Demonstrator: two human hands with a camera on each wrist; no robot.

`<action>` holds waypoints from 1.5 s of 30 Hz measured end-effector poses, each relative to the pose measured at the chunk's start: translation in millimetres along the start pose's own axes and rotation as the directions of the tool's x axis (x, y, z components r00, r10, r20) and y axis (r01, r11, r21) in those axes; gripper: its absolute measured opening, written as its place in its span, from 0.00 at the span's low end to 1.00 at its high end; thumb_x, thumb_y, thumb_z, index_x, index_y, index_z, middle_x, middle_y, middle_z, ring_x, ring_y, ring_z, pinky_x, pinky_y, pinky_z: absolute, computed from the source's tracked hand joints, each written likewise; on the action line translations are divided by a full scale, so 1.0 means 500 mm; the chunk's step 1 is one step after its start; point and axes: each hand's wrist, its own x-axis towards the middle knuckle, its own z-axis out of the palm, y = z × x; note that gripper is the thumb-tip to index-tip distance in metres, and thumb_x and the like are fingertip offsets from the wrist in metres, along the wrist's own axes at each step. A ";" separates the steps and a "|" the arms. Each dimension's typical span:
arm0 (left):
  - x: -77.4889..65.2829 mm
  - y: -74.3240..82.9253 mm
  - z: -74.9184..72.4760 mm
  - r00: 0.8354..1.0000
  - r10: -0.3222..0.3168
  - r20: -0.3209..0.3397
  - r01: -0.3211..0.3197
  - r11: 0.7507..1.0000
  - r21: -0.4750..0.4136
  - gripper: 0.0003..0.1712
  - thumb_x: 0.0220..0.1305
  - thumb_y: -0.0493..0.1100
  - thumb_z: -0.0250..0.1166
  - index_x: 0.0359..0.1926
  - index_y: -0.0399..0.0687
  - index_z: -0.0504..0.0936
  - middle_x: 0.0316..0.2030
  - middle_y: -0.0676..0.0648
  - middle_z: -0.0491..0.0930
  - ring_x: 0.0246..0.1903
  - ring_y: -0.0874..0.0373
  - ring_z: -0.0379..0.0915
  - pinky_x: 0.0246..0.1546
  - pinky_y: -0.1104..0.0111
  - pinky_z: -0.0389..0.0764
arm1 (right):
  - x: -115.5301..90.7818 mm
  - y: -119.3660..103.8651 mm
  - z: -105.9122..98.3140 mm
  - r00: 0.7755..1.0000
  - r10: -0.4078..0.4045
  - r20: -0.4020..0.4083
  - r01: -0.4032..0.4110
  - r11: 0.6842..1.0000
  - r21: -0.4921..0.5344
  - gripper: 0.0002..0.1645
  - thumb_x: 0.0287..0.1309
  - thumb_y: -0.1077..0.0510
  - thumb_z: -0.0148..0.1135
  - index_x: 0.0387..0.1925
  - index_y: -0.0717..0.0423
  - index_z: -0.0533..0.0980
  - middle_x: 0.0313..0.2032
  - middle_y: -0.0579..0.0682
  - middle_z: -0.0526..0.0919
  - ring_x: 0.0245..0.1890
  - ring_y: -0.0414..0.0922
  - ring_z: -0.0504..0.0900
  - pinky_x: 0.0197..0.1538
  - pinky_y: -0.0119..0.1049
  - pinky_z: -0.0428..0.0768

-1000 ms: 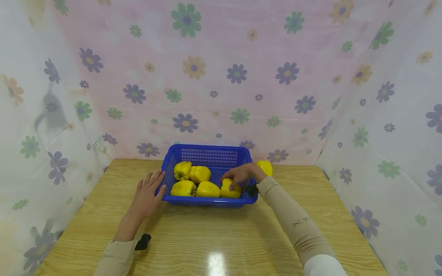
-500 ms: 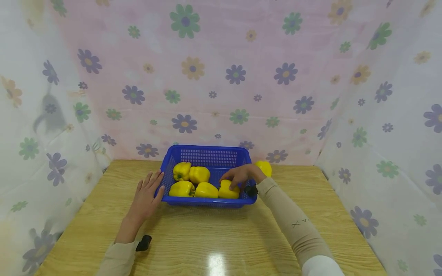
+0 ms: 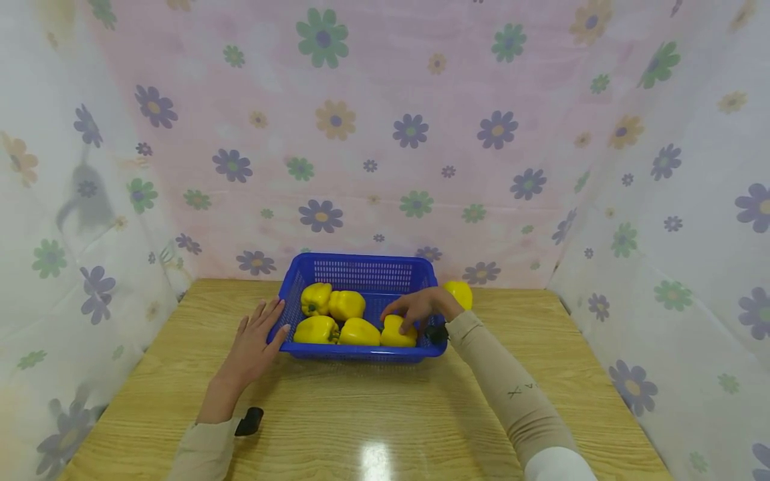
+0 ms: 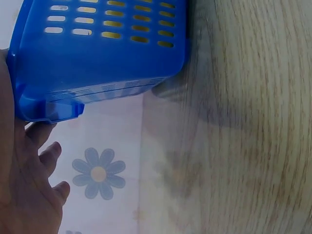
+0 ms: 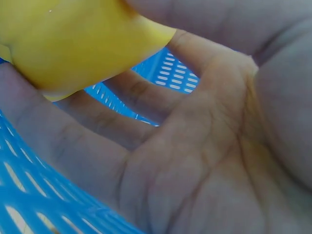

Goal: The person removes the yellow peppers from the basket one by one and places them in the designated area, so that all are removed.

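A blue plastic basket (image 3: 361,349) with slotted walls stands on the table and holds several yellow bell peppers (image 3: 359,332). Inside its right front corner, my right hand (image 3: 421,306) grips one yellow bell pepper (image 3: 398,334). In the right wrist view, the fingers curl behind that bell pepper (image 5: 83,44) and the thumb lies over it. Against the basket's left rim rests my left hand (image 3: 255,337), its fingers fairly straight. The left wrist view shows this hand (image 4: 34,180) touching the rim of the basket (image 4: 97,58).
Another yellow bell pepper (image 3: 460,294) sits on the table just right of the basket, partly behind my right wrist. The wooden table (image 3: 337,414) meets a flower-patterned curtain (image 3: 373,133) at the back and sides. Black wrist cameras sit on both wrists.
Both hands keep nearly the same places, the right on the bell pepper and the left at the basket rim. The head view has shifted very slightly.
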 end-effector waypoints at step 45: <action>-0.003 -0.008 0.002 1.000 0.013 0.016 -0.014 0.998 0.062 0.36 0.82 0.56 0.42 0.80 0.41 0.55 0.80 0.40 0.51 0.78 0.34 0.40 0.74 0.34 0.38 | -0.037 0.003 -0.002 0.984 -0.126 -0.125 0.123 0.992 -0.033 0.31 0.69 0.58 0.63 0.71 0.43 0.71 0.74 0.56 0.63 0.73 0.57 0.65 0.50 0.44 0.87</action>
